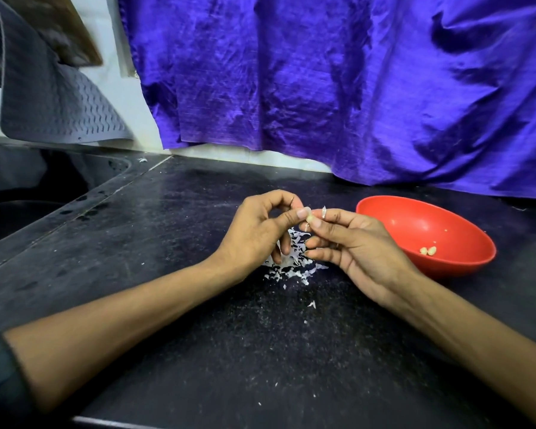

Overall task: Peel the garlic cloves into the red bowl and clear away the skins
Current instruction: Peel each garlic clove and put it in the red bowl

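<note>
Peeling step, in the middle of it. Nearest, at 6 o'clock: bare dark counter (198,351) with small white crumbs of skin. Further in, at the centre: both hands raised together over a pile of skins (291,264). Left hand (257,230) curled, thumb and forefinger pinching one clove (309,215); right hand (350,243) pinching the same clove from the 3 o'clock side, a strip of skin sticking up by its forefinger. Clove mostly hidden between the fingertips — impossible to tell how much skin is left.

Next move, as a judgement: pull the loose strip off, let it drop on the pile, then carry the bare clove to 3 o'clock and drop it in the bowl (464,264), just beside the right hand, with two peeled cloves (428,250) already inside.

Nothing between hands and bowl. Sweeping the skins not yet begun.

Further away: sink (28,193) at 9 o'clock, grey mat (59,113) at 10 o'clock, blue cloth (353,88) hanging at 12 — its hem lying on the counter close behind the bowl.
</note>
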{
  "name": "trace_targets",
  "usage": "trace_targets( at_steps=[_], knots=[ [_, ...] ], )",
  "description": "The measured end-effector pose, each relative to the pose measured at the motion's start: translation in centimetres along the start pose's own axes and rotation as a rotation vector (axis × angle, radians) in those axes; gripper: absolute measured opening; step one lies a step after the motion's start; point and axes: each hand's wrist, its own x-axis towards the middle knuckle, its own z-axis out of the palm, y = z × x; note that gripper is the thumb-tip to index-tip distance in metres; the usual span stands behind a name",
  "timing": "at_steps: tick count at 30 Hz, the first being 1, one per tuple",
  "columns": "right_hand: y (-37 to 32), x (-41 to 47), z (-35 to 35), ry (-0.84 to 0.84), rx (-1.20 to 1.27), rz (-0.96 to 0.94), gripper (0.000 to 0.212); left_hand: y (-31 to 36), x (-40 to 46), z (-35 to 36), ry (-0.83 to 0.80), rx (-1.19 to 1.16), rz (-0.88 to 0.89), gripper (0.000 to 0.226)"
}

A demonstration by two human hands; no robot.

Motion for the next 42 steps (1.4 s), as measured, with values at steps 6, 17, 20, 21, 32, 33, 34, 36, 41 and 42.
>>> trace_targets(
  at_steps=[6, 17, 20, 21, 32, 33, 34, 36, 41, 42],
  knots=[
    [0.2, -0.3, 0.2, 0.03, -0.021, -0.051, 0.014, -0.1, -0.2, 0.1, -0.016, 0.106, 0.047, 0.012],
    [-1.2, -0.4, 0.2, 0.044, -0.112, -0.201, 0.023, -0.3, 0.4, -0.6, 0.076, 0.087, 0.055, 0.018],
    [-2.5, -0.2, -0.3, 0.073, -0.133, -0.291, 0.021, -0.3, 0.6, -1.0, 0.085, 0.15, 0.048, 0.016],
    [-2.8, -0.1, -0.4, 0.081, -0.137, -0.314, 0.02, -0.2, 0.6, -1.1, 0.086, 0.176, 0.046, 0.013],
    [-2.2, 0.0, -0.5, 0.068, -0.209, -0.306, 0.009, -0.1, 0.3, -1.1, 0.082, 0.348, 0.085, 0.01],
    [-2.1, 0.0, -0.6, 0.062, -0.209, -0.303, 0.009, -0.1, 0.2, -0.9, 0.054, 0.365, 0.092, 0.012],
    [-2.1, 0.0, -0.6, 0.056, -0.21, -0.301, 0.009, -0.2, 0.1, -0.8, 0.033, 0.374, 0.098, 0.018],
    [-2.1, 0.0, -0.6, 0.051, -0.215, -0.297, 0.014, -0.2, 0.1, -0.7, 0.021, 0.372, 0.087, 0.016],
    [-1.8, 0.0, -0.5, 0.043, -0.243, -0.288, 0.016, -0.2, 0.3, -0.9, 0.055, 0.313, 0.069, 0.009],
    [-1.7, 0.0, -0.5, 0.04, -0.244, -0.285, 0.015, -0.2, 0.3, -0.9, 0.042, 0.3, 0.067, 0.005]
  ],
)
